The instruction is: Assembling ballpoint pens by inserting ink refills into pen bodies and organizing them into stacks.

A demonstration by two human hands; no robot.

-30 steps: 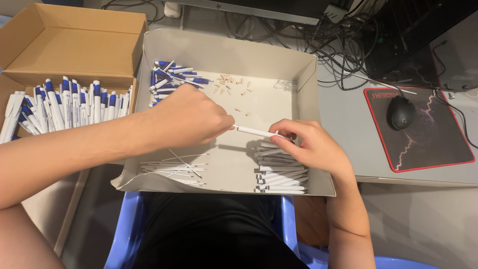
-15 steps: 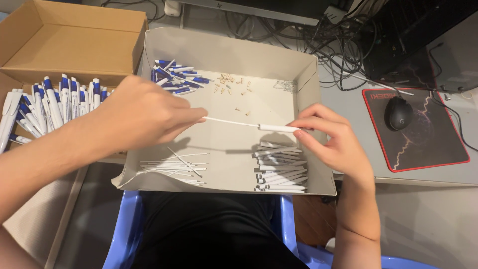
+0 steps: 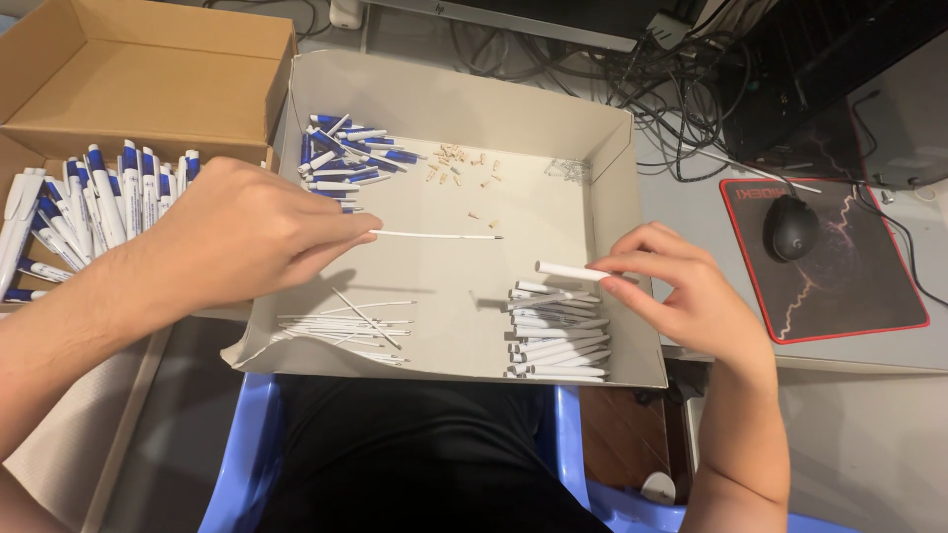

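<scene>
A shallow grey cardboard tray (image 3: 602,148) sits across the person's lap, against the tabletop (image 3: 691,227), and everything else is placed from it. To its left stands a brown box (image 3: 148,79) with a row of finished blue-and-white pens (image 3: 89,197) in front of it. In the tray's far-left corner lies a heap of blue and white pen parts (image 3: 346,158); along its near-right edge is a stack of white barrels (image 3: 558,341), and along its near-left edge a bundle of thin refills (image 3: 341,331).

Over the tray's left half, the left hand (image 3: 237,242) pinches one end of a thin ink refill (image 3: 439,236), which points right. Over the right half, the right hand (image 3: 681,291) holds a white pen barrel (image 3: 571,269) by its right end between thumb and fingertips.

The refill looks very light and bendy, best held near its end; the barrel seems stiff, smooth and light.
</scene>
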